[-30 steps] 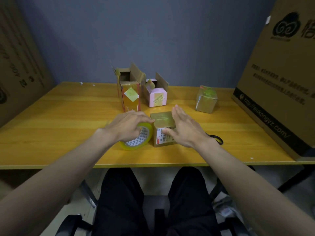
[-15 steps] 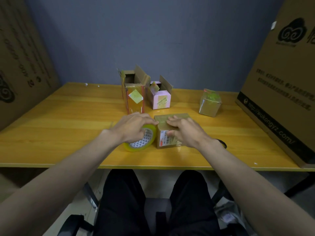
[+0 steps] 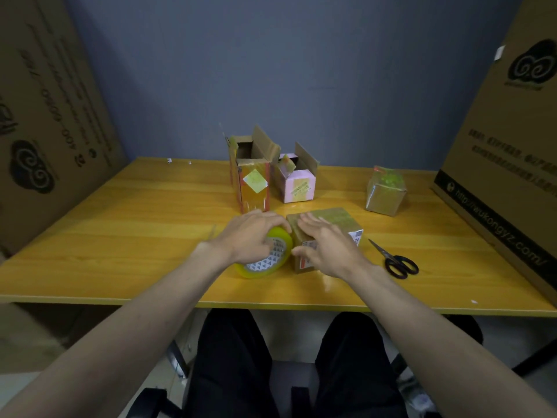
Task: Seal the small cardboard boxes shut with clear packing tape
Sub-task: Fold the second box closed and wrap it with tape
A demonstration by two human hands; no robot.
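Near the front edge of the bench (image 3: pixel 120 236), the left hand (image 3: pixel 250 233) curls its fingers over the top of the tape roll (image 3: pixel 265 254), which stands on edge just left of the closed box (image 3: pixel 325 233). The right hand (image 3: pixel 328 245) lies flat on that box, fingers straight and slightly spread, thumb against the labelled front face. Scissors (image 3: pixel 394 260) lie just right of it. Toward the back edge stand 2 open boxes, a tall one (image 3: pixel 251 179) and a pink one (image 3: pixel 297 184), touching; a taped box (image 3: pixel 385 191) sits nearer the right edge.
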